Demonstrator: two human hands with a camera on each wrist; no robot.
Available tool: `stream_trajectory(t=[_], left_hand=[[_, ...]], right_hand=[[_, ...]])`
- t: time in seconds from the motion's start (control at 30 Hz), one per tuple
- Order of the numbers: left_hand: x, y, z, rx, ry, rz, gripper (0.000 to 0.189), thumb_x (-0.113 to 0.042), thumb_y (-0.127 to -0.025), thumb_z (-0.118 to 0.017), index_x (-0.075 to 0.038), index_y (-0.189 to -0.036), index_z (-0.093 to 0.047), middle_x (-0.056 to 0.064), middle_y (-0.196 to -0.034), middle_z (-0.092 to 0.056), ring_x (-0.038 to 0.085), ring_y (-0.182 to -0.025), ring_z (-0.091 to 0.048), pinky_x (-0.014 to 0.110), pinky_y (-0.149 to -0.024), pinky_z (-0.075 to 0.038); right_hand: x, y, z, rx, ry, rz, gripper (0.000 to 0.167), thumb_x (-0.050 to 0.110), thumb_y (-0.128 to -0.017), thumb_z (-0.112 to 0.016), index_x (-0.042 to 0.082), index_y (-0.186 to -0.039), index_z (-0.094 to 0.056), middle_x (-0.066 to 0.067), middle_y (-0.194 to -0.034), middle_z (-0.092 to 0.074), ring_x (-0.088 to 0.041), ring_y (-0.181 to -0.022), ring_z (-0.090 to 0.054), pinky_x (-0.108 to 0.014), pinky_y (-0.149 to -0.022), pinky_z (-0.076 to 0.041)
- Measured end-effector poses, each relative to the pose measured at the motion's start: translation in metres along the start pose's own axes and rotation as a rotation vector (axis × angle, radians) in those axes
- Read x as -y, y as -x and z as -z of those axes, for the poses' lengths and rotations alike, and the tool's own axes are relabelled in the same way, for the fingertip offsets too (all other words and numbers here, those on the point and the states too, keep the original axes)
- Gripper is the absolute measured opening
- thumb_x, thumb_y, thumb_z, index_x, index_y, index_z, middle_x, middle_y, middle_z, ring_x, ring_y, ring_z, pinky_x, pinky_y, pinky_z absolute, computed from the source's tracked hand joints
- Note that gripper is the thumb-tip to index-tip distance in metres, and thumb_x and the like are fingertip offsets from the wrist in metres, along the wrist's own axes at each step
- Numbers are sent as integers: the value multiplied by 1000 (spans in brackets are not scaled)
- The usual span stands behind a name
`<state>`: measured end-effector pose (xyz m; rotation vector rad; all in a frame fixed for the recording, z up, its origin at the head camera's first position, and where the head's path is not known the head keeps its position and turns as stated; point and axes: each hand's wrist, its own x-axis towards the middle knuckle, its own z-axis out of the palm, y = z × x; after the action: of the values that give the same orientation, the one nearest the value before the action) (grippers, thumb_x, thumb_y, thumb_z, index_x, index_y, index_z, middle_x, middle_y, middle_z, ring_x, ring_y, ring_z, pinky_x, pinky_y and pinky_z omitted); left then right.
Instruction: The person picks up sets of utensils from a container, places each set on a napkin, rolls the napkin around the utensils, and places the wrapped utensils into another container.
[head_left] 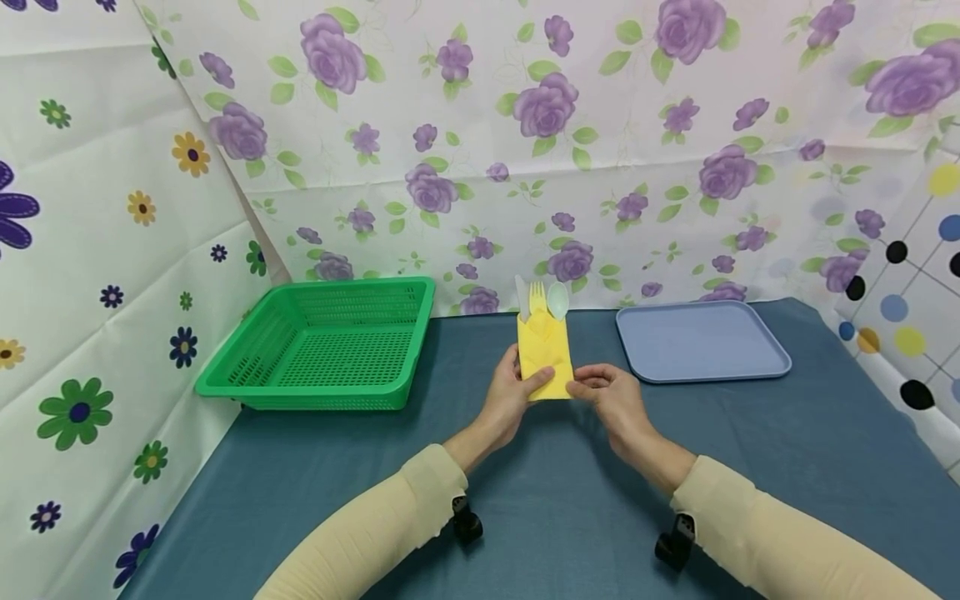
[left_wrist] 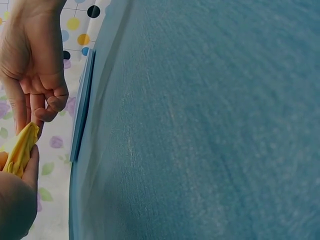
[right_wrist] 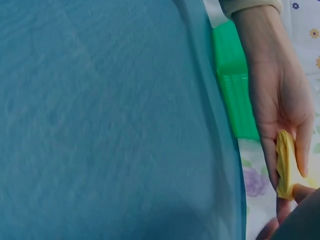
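Observation:
A folded yellow napkin [head_left: 542, 367] is held up in front of me, upright, above the table. Out of its top stick a whitish knife [head_left: 522, 297], a yellow fork [head_left: 537, 298] and a pale green spoon [head_left: 557, 300]. My left hand [head_left: 510, 396] grips the napkin's lower left, thumb across the front and fingers behind. At the lower right corner, my right hand [head_left: 613, 400] pinches the napkin's edge between thumb and fingers. Both wrist views show the napkin's folded bottom edge [right_wrist: 285, 165] between the hands; the cutlery is not visible there.
A green plastic basket [head_left: 315, 398] with perforated sides stands at the back left of the blue-covered table [head_left: 525, 533]. At the back right lies a blue-grey tray [head_left: 705, 342]. Flower-printed sheets [head_left: 480, 117] hang behind and to the left.

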<state>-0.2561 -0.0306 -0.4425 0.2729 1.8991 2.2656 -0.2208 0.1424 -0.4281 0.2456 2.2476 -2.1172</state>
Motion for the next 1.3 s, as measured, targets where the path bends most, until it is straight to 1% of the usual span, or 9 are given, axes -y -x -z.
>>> stream_trajectory(t=[0.13, 0.23, 0.37, 0.5, 0.63, 0.8, 0.97, 1.07, 1.3], left_hand=[[0, 1, 0, -16, -38, -1, 53, -10, -102, -69, -4, -148, -44, 18, -131, -66, 25, -111, -70, 37, -91, -60], [0, 1, 0, -27, -66, -7, 53, -12, -102, -71, -4, -148, -46, 17, -128, -68, 25, -109, -71, 37, -89, -61], [0, 2, -1, -10, -59, -3, 53, -12, -102, -71, -5, -148, -45, 16, -127, -69, 25, -108, -72, 37, -88, -61], [-1, 2, 0, 27, -20, 19, 53, -12, -103, -69, -5, -149, -44, 17, -130, -67, 26, -111, -71, 38, -90, -61], [-2, 2, 0, 44, -12, 37, 53, -11, -102, -69, -6, -148, -44, 16, -131, -66, 26, -112, -70, 39, -91, -60], [-2, 1, 0, 26, -22, 36, 54, -10, -102, -70, -5, -148, -44, 17, -129, -66, 26, -111, -70, 39, -92, -60], [-1, 0, -1, -15, -32, 25, 54, -10, -102, -70, -6, -149, -44, 17, -127, -67, 26, -109, -71, 39, -90, -60], [-2, 1, -2, -35, -38, 12, 55, -11, -101, -71, -7, -149, -45, 16, -126, -69, 24, -106, -72, 36, -88, -60], [-1, 0, -3, -46, -28, -20, 53, -12, -101, -72, -5, -147, -47, 18, -126, -68, 23, -106, -71, 35, -88, -60]], right_hand=[[1, -3, 5, 80, 74, 0, 32, 16, -100, -73, -3, -125, -66, -6, -101, -69, -37, -108, -61, -45, -88, -45], [2, -5, 8, 104, 118, 23, 33, 22, -103, -69, -3, -124, -67, -9, -106, -69, -39, -108, -58, -46, -85, -47], [2, -5, 10, 81, 128, 45, 32, 25, -105, -66, -3, -121, -71, -9, -104, -71, -37, -104, -58, -45, -83, -49], [2, -5, 8, 44, 116, 61, 26, 21, -104, -69, -2, -114, -73, -7, -97, -72, -36, -99, -60, -43, -81, -49], [1, -6, 8, 17, 101, 71, 22, 19, -102, -71, -2, -109, -75, -6, -92, -72, -35, -95, -61, -40, -76, -50], [-2, -6, 7, 15, 86, 72, 24, 20, -103, -70, -3, -110, -73, -9, -93, -72, -32, -92, -64, -38, -76, -52], [-4, -4, 2, -23, 105, 104, 26, 22, -103, -71, -4, -108, -72, -11, -90, -72, -33, -88, -65, -36, -73, -56], [-4, -2, -1, -41, 101, 114, 26, 20, -103, -71, -5, -111, -74, -9, -90, -71, -33, -86, -64, -34, -72, -56], [-3, 2, -2, -41, 31, 44, 28, 13, -101, -72, -7, -120, -73, -8, -96, -74, -25, -87, -68, -37, -78, -58]])
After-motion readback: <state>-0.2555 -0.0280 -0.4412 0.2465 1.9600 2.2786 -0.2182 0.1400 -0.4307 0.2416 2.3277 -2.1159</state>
